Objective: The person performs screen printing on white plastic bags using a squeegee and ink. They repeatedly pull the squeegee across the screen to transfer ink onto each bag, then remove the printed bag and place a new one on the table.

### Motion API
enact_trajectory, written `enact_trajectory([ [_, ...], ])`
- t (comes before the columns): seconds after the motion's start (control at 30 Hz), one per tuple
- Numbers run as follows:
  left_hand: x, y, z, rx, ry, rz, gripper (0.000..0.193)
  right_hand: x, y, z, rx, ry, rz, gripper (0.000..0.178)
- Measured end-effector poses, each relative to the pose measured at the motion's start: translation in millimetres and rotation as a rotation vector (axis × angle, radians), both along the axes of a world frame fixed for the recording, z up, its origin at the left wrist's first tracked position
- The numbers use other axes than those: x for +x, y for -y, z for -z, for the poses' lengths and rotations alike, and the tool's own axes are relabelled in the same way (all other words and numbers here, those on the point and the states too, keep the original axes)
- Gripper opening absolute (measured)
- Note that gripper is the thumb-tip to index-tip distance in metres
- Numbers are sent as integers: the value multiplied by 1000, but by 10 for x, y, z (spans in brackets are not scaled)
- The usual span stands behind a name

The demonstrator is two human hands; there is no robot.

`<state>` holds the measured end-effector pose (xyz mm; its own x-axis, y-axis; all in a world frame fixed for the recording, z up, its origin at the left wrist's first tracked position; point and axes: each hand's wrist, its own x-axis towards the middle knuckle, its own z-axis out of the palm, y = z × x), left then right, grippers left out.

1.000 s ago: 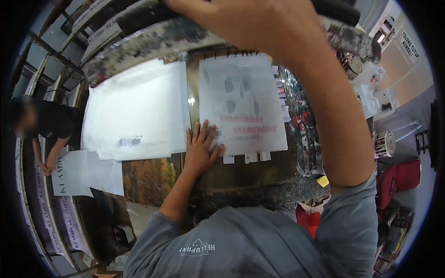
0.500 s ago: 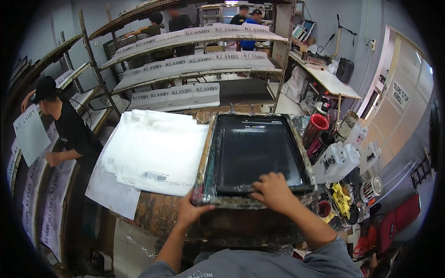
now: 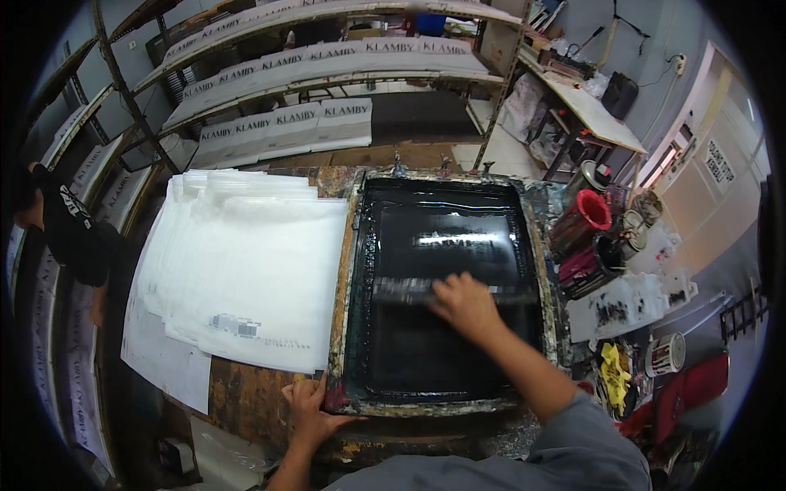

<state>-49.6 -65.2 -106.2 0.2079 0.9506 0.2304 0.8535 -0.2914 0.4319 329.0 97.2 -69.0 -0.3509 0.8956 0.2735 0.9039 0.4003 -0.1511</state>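
A wooden-edged printing screen (image 3: 354, 245) lies on the table before me, its surface coated with wet black ink. My right hand (image 3: 468, 308) is closed around a squeegee (image 3: 401, 289) that lies crosswise at mid-screen, smeared by motion. The squeegee's handle is partly hidden under my fingers. At the screen's near left corner, my left hand (image 3: 309, 415) grips the frame, thumb along the front edge and fingers at the side. Left of the screen lies a thick stack of white printed sheets (image 3: 246, 262).
Racks with printed sheets (image 3: 295, 127) stand behind the table. A red ink bucket (image 3: 591, 211), white jugs (image 3: 630, 304), a yellow cloth (image 3: 614, 372) and a paint can (image 3: 665, 354) crowd the right side. A person in black (image 3: 75, 221) is at the left racks.
My right hand has pushed the squeegee from the screen's near edge to its middle. The view has tilted down. The person at left no longer shows a sheet in hand.
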Motion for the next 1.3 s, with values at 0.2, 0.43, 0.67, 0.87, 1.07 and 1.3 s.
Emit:
enact_trajectory([
  [0.2,7,74,-58,-86,104,-65,114,282,-1716,-219,16,82,-36,39],
  [0.43,256,321,493,-16,737,-233,138,550,-2434,-470,-103,55,-92,50],
  [0.67,230,309,471,-23,713,-186,129,279,-1442,-369,-49,104,-80,45],
  [0.87,328,258,345,-4,776,-167,119,-140,754,-697,-145,134,-22,37],
  [1.07,530,166,-227,6,1226,-15,103,-342,1777,-1374,-96,35,-22,38],
  [1.3,769,-476,-1539,190,1301,8,85,-491,1392,-2329,471,-10,98,33],
])
